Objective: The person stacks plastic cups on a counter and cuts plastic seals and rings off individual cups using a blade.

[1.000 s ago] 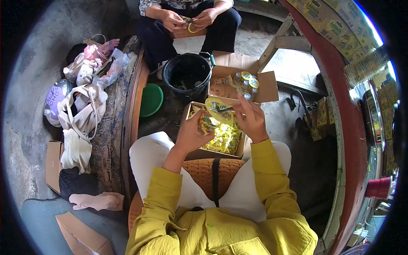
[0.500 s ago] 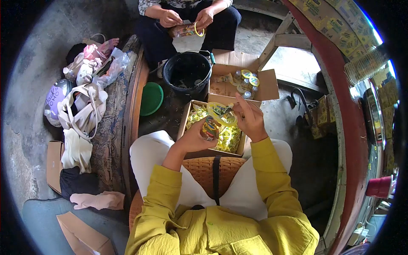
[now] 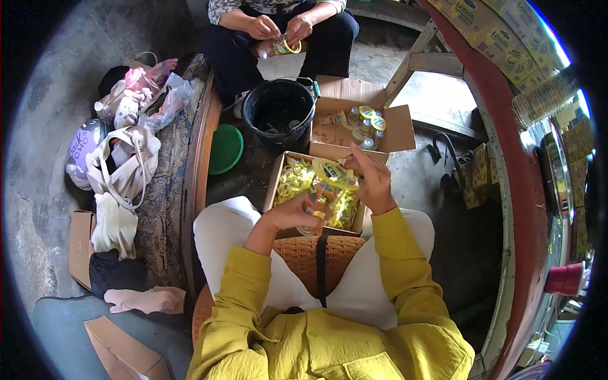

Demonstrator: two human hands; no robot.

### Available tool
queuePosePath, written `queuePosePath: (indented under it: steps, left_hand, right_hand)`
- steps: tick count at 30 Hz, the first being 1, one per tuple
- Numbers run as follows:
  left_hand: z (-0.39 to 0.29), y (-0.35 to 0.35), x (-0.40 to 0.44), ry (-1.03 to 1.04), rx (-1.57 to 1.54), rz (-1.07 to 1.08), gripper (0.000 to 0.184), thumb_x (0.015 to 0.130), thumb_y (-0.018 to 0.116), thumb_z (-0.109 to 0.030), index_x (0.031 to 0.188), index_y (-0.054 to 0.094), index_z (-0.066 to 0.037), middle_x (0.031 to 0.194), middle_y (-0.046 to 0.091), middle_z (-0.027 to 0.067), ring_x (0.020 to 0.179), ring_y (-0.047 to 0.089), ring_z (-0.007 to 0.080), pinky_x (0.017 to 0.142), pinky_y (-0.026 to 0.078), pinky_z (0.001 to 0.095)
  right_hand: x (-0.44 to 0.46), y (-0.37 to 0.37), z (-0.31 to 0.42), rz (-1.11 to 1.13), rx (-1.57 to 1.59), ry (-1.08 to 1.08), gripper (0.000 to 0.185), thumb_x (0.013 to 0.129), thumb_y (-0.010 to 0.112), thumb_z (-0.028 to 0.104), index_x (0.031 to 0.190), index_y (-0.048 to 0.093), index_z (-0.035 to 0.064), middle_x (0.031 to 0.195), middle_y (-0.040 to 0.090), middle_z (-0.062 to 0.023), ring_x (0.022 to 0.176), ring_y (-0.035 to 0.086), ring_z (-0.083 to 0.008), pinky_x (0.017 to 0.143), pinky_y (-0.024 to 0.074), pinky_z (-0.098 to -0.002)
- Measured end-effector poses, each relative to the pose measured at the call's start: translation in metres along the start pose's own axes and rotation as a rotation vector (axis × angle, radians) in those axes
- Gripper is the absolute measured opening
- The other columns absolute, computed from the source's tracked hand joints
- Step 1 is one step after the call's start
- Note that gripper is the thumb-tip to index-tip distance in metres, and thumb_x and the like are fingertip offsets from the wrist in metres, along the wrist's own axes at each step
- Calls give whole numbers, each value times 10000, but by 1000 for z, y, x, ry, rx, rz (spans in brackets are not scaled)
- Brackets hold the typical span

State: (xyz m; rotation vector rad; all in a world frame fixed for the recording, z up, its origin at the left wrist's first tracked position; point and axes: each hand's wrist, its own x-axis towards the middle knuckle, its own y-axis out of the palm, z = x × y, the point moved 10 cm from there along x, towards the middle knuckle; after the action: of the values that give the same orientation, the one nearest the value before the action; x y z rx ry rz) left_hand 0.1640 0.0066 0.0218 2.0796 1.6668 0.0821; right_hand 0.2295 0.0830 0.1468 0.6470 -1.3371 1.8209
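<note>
My left hand (image 3: 292, 215) is closed around a small clear bottle (image 3: 318, 200) with a colourful label, held tilted over an open cardboard box (image 3: 271, 189). A yellow-rimmed oval tag (image 3: 334, 173) printed with lemon lettering sits at the bottle's upper end. At the tag's right side, my right hand (image 3: 376, 182) has its thumb and finger pinched together; the fingertips are partly hidden, and they seem to grip the tag's edge. Loose yellow tags (image 3: 292, 182) fill the box below.
Several tagged bottles (image 3: 366, 126) stand in a second carton (image 3: 399, 130) beyond. Left of it are a black bucket (image 3: 253, 130) and a green lid (image 3: 226, 149). Opposite, another person's hands (image 3: 278, 28) hold a similar bottle (image 3: 272, 48). Bags (image 3: 123, 158) lie at left.
My left hand has turned the bottle, so more of its side shows, and the tag has shifted slightly right. The other person's bottle has tilted and their hands have come closer together.
</note>
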Motion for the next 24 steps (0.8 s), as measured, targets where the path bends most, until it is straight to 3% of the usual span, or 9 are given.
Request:
queuePosePath:
  steps: [2, 3, 6, 9, 15, 21, 24]
  left_hand:
    - [-15, -10, -2, 67, 52, -106, 677, 641, 625, 17, 1233, 301, -41, 808, 578, 94, 673, 585, 154, 588, 474, 270]
    - [-16, -22, -1, 119, 215, -217, 753, 660, 636, 5, 1281, 213, -44, 935, 559, 116, 790, 578, 154, 637, 477, 263]
    - [-34, -31, -1, 333, 275, -222, 726, 672, 647, -14, 1275, 243, -32, 1041, 529, 112, 881, 552, 158, 692, 469, 260]
    - [-35, -49, -3, 414, 267, -305, 678, 673, 663, -29, 1244, 298, -19, 1023, 543, 100, 901, 540, 150, 731, 457, 260]
    - [-49, -40, -10, 259, 719, -528, 625, 651, 696, -95, 1187, 393, 11, 1029, 546, 113, 899, 553, 156, 755, 457, 286]
    - [-33, -42, -6, 349, 553, -478, 620, 647, 698, -95, 1188, 413, 1, 922, 579, 73, 841, 559, 134, 739, 456, 264]
    - [-28, -23, -5, 241, 340, -292, 608, 654, 675, -56, 1201, 414, -22, 904, 569, 53, 773, 548, 113, 673, 461, 252]
  right_hand:
    - [1, -2, -2, -10, -45, -12, 666, 557, 624, -107, 1196, 468, -6, 774, 645, -82, 741, 624, -243, 673, 500, -318]
    - [1, -2, -3, -12, -65, -25, 666, 560, 624, -106, 1198, 465, -3, 774, 646, -78, 743, 625, -244, 672, 500, -319]
    - [3, -3, -6, 1, -101, -17, 654, 574, 615, -109, 1200, 460, 3, 772, 649, -68, 737, 627, -237, 660, 502, -318]
    - [2, -1, -9, 7, -144, -10, 641, 586, 603, -114, 1200, 463, 8, 770, 648, -63, 717, 625, -223, 648, 504, -314]
    - [-3, 9, -13, 3, -137, 23, 521, 670, 621, -44, 1174, 513, 36, 652, 580, -74, 591, 567, -213, 586, 481, -329]
    - [-3, 6, -9, -35, -87, 0, 529, 655, 631, -50, 1165, 518, 30, 667, 587, -82, 593, 574, -220, 566, 478, -332]
    - [-1, 5, -5, -16, -43, 6, 603, 595, 629, -107, 1171, 503, 17, 748, 630, -73, 687, 613, -221, 615, 490, -312]
